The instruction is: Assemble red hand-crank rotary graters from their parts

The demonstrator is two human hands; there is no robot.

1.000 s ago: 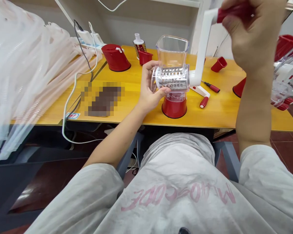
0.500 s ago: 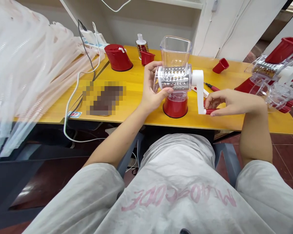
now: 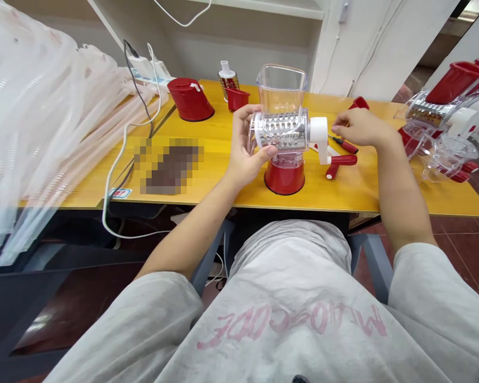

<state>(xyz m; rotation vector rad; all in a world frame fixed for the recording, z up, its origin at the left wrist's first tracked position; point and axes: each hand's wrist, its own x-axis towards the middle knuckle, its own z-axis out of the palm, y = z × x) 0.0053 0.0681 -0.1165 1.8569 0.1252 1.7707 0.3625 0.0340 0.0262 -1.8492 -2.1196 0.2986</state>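
A rotary grater (image 3: 284, 98) with a clear hopper, a perforated metal drum and a red base stands upright on the table. My left hand (image 3: 245, 146) is wrapped round the left end of its drum housing, thumb in front. On the right side, the white crank (image 3: 318, 139) has its red handle (image 3: 343, 159) sticking out, with no hand on it. My right hand (image 3: 359, 126) hovers to the right, fingers loosely bent and apart, holding nothing visible. Below it lies a red-handled screwdriver (image 3: 347, 144). Just behind the hand is a red food pusher (image 3: 359, 103), partly hidden.
At the back stand a red base (image 3: 190, 100), a spare drum (image 3: 227, 80) and a red part (image 3: 238, 99). More graters (image 3: 435, 114) crowd the right end. Plastic bags (image 3: 43, 106) and cables (image 3: 114, 165) lie left. A blurred dark object (image 3: 171, 169) rests left of my arm.
My right hand has let go of the crank handle and moved up and away towards the pusher. The crank handle now sits higher. My left hand stays on the drum housing.
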